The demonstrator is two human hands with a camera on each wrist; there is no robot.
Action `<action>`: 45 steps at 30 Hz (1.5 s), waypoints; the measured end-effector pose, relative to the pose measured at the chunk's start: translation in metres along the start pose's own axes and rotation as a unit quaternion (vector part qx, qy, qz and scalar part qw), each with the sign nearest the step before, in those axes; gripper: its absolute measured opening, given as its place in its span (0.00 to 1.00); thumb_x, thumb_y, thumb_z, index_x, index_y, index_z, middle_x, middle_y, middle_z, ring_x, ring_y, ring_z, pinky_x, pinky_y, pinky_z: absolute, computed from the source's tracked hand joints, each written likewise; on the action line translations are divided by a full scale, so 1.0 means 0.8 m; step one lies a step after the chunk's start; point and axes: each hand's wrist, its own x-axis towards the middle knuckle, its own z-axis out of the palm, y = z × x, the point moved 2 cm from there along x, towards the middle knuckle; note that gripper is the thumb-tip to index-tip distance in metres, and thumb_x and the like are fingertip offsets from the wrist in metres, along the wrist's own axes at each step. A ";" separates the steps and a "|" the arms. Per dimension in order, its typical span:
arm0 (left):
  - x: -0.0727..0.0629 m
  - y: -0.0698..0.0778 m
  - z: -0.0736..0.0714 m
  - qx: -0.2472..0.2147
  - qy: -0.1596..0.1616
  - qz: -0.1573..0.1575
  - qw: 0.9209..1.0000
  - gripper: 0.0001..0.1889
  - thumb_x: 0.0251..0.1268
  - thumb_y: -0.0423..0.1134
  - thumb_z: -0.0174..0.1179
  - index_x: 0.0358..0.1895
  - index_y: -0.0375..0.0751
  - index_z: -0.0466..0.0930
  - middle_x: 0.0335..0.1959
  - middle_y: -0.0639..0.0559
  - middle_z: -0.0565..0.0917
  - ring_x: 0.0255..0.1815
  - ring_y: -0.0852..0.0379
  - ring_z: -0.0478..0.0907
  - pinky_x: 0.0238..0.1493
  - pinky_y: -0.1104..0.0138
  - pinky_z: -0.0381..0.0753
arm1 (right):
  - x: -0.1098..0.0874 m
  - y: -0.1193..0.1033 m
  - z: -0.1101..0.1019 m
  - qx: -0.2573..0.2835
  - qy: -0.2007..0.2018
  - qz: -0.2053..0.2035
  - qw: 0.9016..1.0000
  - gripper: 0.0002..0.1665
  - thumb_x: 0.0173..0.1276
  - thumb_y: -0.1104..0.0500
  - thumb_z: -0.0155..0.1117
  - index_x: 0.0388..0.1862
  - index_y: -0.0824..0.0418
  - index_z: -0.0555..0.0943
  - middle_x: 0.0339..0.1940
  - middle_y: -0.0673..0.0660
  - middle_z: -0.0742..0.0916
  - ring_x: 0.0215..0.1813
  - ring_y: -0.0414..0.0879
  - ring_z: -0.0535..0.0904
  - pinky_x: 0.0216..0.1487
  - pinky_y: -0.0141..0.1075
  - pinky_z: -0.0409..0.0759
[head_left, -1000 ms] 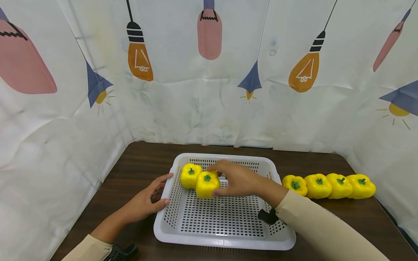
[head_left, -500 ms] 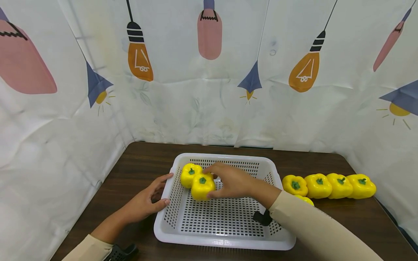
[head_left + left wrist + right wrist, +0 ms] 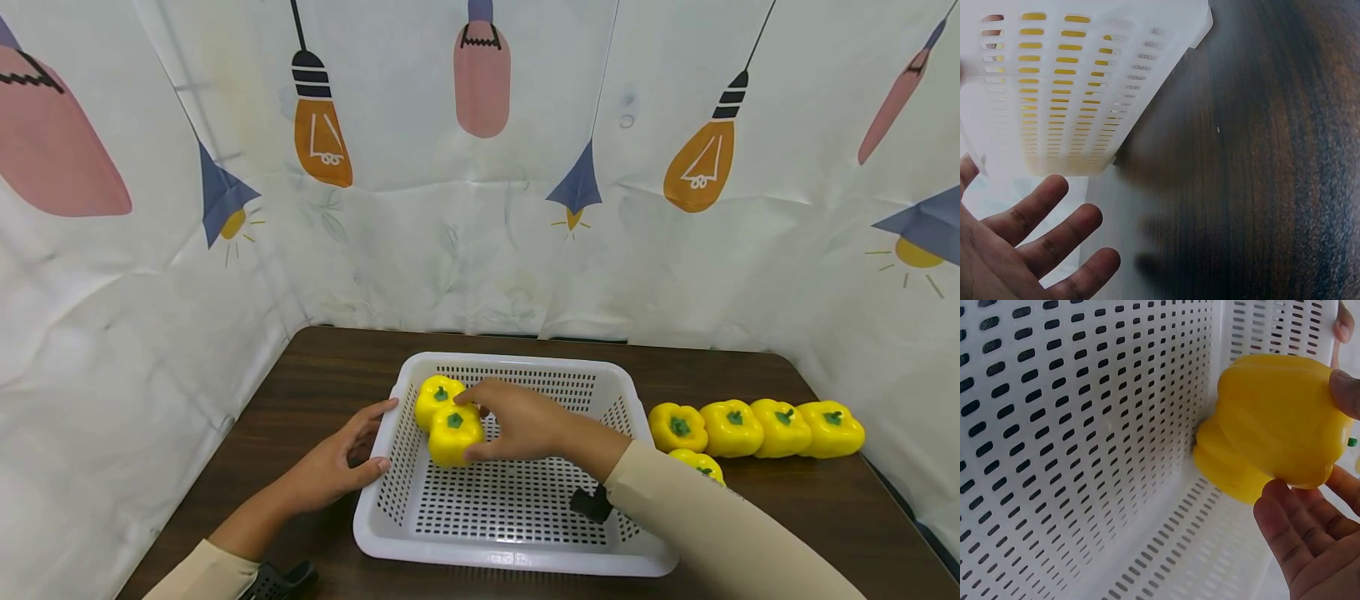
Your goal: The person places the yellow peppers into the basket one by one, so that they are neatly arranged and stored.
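Note:
My right hand (image 3: 517, 421) grips a yellow bell pepper (image 3: 454, 437) with a green stem, inside the white perforated basket (image 3: 517, 562). In the right wrist view the thumb lies on one side of the held pepper (image 3: 1279, 419) and the fingers on the other. Just behind it, a second yellow pepper (image 3: 437, 395) sits in the basket's far left corner. My left hand (image 3: 330, 458) touches the basket's left rim with spread fingers and thumb. The left wrist view shows several fingers of that hand (image 3: 1041, 244) extended beside the basket's slotted wall (image 3: 1066, 81).
On the dark wood table (image 3: 345, 358), right of the basket, several yellow peppers (image 3: 731, 428) stand in a row. Another pepper (image 3: 699, 467) sits in front of that row, partly behind my right sleeve. A printed white cloth (image 3: 420, 250) hangs behind the table.
My right hand has moved left with the pepper, bringing it in front of the corner pepper. More of the pepper near my right sleeve shows. My left hand has stayed put.

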 end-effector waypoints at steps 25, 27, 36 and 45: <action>0.000 0.000 -0.001 0.000 -0.001 0.004 1.000 0.40 0.72 0.40 0.61 0.81 0.56 0.50 0.68 0.31 0.70 0.58 0.41 0.78 0.46 0.64 0.83 | 0.012 -0.007 0.023 0.007 0.000 0.014 1.000 0.47 0.54 0.35 0.80 0.69 0.52 0.76 0.61 0.47 0.81 0.53 0.39 0.79 0.54 0.34 0.79; 0.000 0.000 -0.001 0.001 -0.001 0.005 1.000 0.40 0.73 0.40 0.61 0.81 0.56 0.50 0.68 0.32 0.70 0.58 0.41 0.78 0.46 0.64 0.84 | 0.013 -0.008 0.024 0.005 -0.002 0.016 1.000 0.47 0.54 0.34 0.80 0.68 0.52 0.77 0.61 0.47 0.81 0.52 0.38 0.79 0.54 0.34 0.79; -0.001 0.001 0.000 0.005 0.000 -0.003 1.000 0.40 0.72 0.42 0.61 0.81 0.57 0.50 0.67 0.33 0.70 0.58 0.42 0.78 0.47 0.65 0.83 | 0.014 -0.013 0.030 -0.014 -0.004 0.020 1.000 0.47 0.54 0.32 0.79 0.69 0.50 0.76 0.67 0.49 0.79 0.64 0.42 0.76 0.64 0.41 0.76; -0.001 0.000 0.000 0.001 -0.002 -0.006 1.000 0.40 0.72 0.42 0.61 0.81 0.57 0.50 0.68 0.32 0.70 0.56 0.43 0.78 0.45 0.65 0.84 | 0.016 -0.013 0.032 -0.008 -0.002 0.037 0.999 0.47 0.53 0.31 0.78 0.68 0.50 0.77 0.68 0.50 0.77 0.63 0.42 0.76 0.63 0.41 0.76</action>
